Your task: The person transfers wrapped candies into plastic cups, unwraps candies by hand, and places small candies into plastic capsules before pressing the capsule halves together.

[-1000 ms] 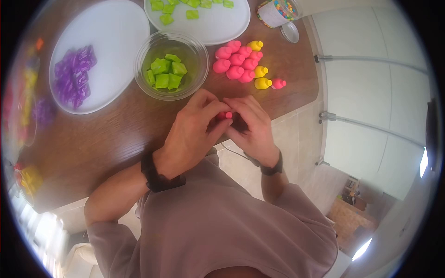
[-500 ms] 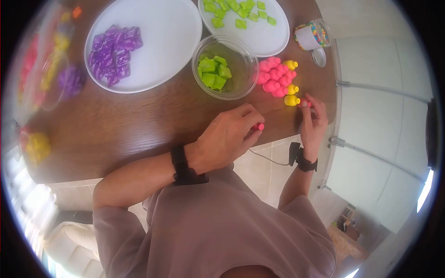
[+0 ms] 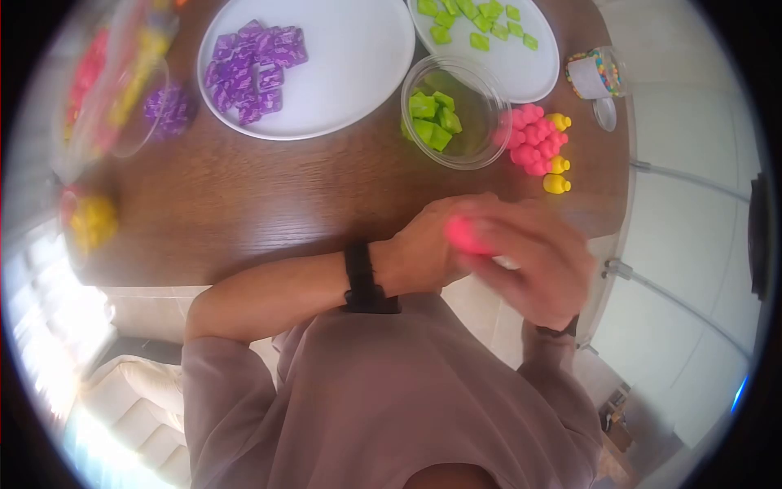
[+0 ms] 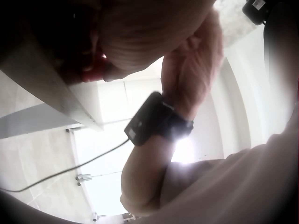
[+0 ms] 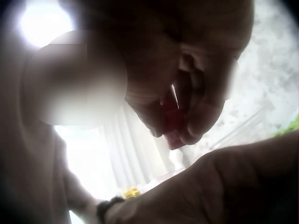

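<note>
- At the far left we see clear packaging (image 3: 110, 90), cut off and smeared at the picture's edge, with pink and yellow things in it; we can read no writing there.
- Near it lie a yellow bundle (image 3: 91, 222) and a purple cluster (image 3: 169, 110), both too soft to make out.
- Next we have a white plate (image 3: 350, 73) bearing purple squares (image 3: 244, 73) with pale markings; we cannot read any words in them.
- Our left hand (image 3: 428, 244) is just beyond its black wristband (image 3: 361, 273); its fingers are hidden behind the other hand, so we cannot tell whether they grip anything.
- A clear bowl (image 3: 481, 151) holds green pieces (image 3: 432, 122), gathered toward its left side.
- The pink piece (image 3: 468, 235) is pinched in our right hand (image 3: 542, 265), in front of the left; the right hand is blurred. The hands overlap in the head view, but we cannot tell if they touch.
- Behind the bowl, a second white plate (image 3: 529, 73), cut off at the top, bears green squares (image 3: 481, 41).
- Right of the bowl stand bunched pink bottle shapes (image 3: 533, 138), with yellow ones (image 3: 557, 184) along their right side.
- Farthest right, a clear jar (image 3: 617, 69) holds multicoloured bits; its white label (image 3: 585, 79) is unreadable. A round lid (image 3: 604, 115) lies beside it.
</note>
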Tool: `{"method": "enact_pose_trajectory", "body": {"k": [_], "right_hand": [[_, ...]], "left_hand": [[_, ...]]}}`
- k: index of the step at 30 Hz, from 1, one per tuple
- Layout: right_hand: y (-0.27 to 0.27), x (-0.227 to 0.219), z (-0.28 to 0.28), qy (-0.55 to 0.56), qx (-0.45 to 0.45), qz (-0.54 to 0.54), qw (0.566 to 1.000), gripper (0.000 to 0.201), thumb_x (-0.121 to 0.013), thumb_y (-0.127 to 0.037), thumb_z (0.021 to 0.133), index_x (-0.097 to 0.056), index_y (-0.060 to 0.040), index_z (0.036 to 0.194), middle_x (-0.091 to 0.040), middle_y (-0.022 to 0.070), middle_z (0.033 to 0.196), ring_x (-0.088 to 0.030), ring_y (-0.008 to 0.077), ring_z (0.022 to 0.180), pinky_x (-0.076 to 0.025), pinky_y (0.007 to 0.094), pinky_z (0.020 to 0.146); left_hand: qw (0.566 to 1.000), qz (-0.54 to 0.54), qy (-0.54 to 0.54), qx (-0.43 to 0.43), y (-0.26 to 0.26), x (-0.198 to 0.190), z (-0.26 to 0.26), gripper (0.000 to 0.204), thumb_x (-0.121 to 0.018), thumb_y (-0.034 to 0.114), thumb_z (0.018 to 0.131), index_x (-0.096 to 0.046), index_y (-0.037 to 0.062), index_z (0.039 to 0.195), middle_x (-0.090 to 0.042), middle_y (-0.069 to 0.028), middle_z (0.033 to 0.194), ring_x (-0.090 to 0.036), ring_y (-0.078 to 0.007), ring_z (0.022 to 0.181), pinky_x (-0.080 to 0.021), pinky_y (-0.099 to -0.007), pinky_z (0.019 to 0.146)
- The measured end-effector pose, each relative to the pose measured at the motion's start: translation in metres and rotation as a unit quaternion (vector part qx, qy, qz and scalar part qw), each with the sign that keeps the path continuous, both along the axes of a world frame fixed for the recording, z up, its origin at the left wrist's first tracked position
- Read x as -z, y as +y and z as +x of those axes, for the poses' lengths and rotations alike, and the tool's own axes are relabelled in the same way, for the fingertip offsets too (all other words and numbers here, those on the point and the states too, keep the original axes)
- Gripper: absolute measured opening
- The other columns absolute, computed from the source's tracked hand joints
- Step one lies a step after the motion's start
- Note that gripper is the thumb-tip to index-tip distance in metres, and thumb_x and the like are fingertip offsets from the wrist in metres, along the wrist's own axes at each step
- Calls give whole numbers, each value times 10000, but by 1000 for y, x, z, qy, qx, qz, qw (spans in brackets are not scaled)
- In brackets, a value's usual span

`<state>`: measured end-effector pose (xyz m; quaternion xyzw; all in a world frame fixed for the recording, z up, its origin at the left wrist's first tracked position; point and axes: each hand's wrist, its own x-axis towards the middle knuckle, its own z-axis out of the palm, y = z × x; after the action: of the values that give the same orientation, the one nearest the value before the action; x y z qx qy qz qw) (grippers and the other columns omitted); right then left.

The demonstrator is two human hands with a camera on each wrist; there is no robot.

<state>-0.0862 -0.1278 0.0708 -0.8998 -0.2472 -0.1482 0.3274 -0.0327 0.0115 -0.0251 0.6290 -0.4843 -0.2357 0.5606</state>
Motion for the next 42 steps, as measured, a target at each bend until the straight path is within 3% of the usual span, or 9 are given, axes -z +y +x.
{"method": "enact_pose_trajectory", "body": {"k": [6, 8, 10, 12, 19, 21, 30, 32, 42], "right_hand": [[35, 16, 51, 14, -112, -145, 983, 320, -681, -138, 767, -659, 33, 1036, -665, 154, 1075, -663, 246, 729, -562, 321, 625], [42, 11, 56, 65, -126, -177, 974, 338, -695, -112, 775, -652, 35, 1076, -662, 168, 1126, -682, 247, 821, -573, 326, 650], [49, 10, 58, 119, -135, -209, 961, 361, -710, -86, 783, -645, 37, 1115, -659, 182, 1178, -700, 249, 913, -585, 330, 676], [54, 11, 57, 87, -87, -247, 961, 416, -707, -77, 781, -638, 41, 1174, -654, 189, 1204, -695, 250, 889, -584, 329, 667], [27, -1, 46, -43, -43, -106, 993, 405, -756, -29, 800, -677, 21, 1195, -663, 191, 1226, -715, 271, 859, -577, 324, 666], [27, -19, 39, 74, 150, -123, 978, 318, -769, -6, 817, -702, 1, 1128, -694, 147, 1164, -722, 279, 851, -573, 346, 687], [0, -25, 50, 11, 102, -166, 981, 217, -769, 16, 790, -688, -20, 987, -687, 83, 963, -693, 280, 833, -554, 360, 687], [4, -31, 59, 1, 110, -142, 984, 202, -768, 15, 792, -689, -20, 975, -689, 82, 957, -693, 278, 835, -554, 360, 689], [18, 15, 128, -83, 12, -85, 993, 285, -763, -43, 830, -701, -52, 1108, -698, 120, 1167, -701, 321, 921, -577, 366, 757]], "left_hand": [[996, -19, -81, -28, 34, -3, 1, 297, -557, 102, 1006, -571, 30, 1294, -620, -142, 1249, -623, -263, 1144, -517, -404, 959], [993, -29, -103, -39, 41, 0, -2, 307, -540, 101, 1018, -555, 29, 1316, -611, -144, 1285, -613, -247, 1177, -507, -398, 982], [997, -21, -72, -4, 27, 63, -31, 294, -514, 103, 1036, -547, 22, 1317, -591, -142, 1316, -593, -222, 1206, -492, -387, 1003], [999, -19, -36, 34, 14, 72, -39, 284, -487, 104, 1053, -538, 16, 1318, -571, -140, 1347, -572, -198, 1235, -476, -375, 1023], [991, -117, 31, -54, 0, 9, -6, 277, -550, 60, 987, -564, -11, 1255, -617, -180, 1230, -631, -305, 1121, -531, -422, 919], [996, -71, -13, -50, -1, 3, -1, 273, -573, 46, 959, -578, -19, 1224, -633, -189, 1180, -648, -339, 1070, -547, -442, 875], [1000, 2, -12, -28, -7, 8, -6, 214, -679, 103, 905, -628, 1, 1086, -632, -156, 1033, -644, -357, 944, -547, -470, 805], [998, -33, -13, -59, -10, 10, -7, 109, -625, 116, 934, -639, 13, 900, -603, -146, 903, -635, -333, 828, -536, -444, 736], [1000, -3, -9, -26, -6, 4, -2, 145, -678, 84, 900, -647, 16, 1024, -632, -142, 1012, -642, -349, 912, -540, -455, 769]]}}
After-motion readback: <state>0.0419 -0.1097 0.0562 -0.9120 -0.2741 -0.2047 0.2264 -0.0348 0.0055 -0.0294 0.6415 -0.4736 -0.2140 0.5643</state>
